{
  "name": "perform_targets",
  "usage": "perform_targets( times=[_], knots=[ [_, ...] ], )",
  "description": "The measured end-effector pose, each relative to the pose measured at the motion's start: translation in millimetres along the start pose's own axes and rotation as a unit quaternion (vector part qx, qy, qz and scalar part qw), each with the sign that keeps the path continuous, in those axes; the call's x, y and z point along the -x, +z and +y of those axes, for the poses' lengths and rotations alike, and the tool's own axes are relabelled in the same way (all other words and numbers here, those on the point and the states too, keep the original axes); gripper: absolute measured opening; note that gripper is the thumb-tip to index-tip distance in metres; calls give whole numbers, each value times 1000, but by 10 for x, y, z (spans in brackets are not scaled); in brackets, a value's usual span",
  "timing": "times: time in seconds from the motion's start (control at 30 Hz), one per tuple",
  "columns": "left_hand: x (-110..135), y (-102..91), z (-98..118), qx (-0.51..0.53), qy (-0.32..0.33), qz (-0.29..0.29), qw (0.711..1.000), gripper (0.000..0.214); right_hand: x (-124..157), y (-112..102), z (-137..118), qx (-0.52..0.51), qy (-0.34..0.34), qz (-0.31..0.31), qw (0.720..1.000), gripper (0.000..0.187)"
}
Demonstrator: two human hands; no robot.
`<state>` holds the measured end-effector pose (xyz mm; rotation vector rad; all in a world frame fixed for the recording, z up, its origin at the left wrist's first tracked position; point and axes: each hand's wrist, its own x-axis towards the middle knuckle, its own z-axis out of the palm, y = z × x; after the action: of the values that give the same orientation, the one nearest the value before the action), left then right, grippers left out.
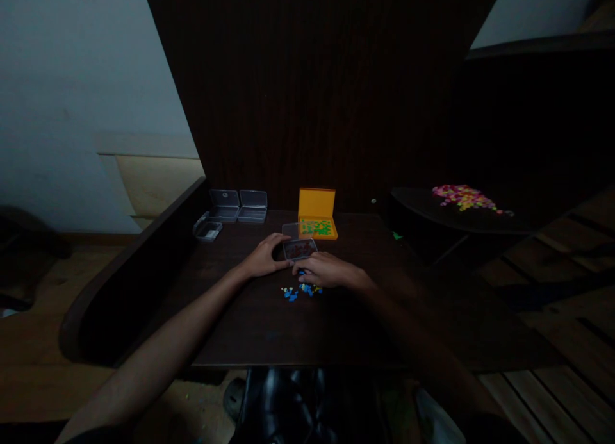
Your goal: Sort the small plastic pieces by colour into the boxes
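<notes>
A small clear plastic box (286, 250) with its lid up stands on the dark wooden table, with dark reddish bits inside. My left hand (263, 257) grips the box at its left side, thumb near the front edge. At the box's front right corner, my right hand (325, 269) has its fingers curled together; whatever is between them is hidden. Just below the hands lies a loose pile of small blue and yellow pieces (291, 295). Behind the box, an orange case (316, 202) stands with its lid raised and green pieces inside.
Clear lidded boxes (253, 207) stand open at the back left, with another small clear box (208, 230) before them. Pink and yellow pieces (464, 197) are heaped on a raised shelf (418, 207) at right. A green scrap (396, 236) lies below it. A raised side board (139, 264) borders the table's left.
</notes>
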<state>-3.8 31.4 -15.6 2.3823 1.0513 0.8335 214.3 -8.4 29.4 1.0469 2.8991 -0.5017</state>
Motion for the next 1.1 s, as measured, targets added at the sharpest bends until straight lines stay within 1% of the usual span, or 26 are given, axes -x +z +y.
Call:
perform_targets(
  times=[0.17,0.33,0.43,0.57,0.7,0.77,0.93,1.1],
  knots=[
    [1,6,-8,4,1,3,1000,57,-1,1,-21,-8,-2,7,1000,24],
    [5,1,1,9,-4,0,1000,58,43,-38,-37,2,20,15,1000,21],
    [8,1,3,6,-5,0,1000,59,57,-16,-19,0,22,19,1000,18],
    [11,8,-5,6,-7,-1,1000,60,53,38,4,-1,18,23,1000,19],
    [16,13,-10,11,-5,2,1000,59,50,49,-44,9,19,22,1000,20],
    [19,13,-5,12,-8,7,1000,59,54,41,-97,28,34,11,999,21],
    [21,1,22,12,-15,1,1000,60,67,26,-200,103,103,-3,989,26],
    [17,6,15,12,-16,3,1000,60,75,5,-152,65,99,-14,993,26]
  ],
)
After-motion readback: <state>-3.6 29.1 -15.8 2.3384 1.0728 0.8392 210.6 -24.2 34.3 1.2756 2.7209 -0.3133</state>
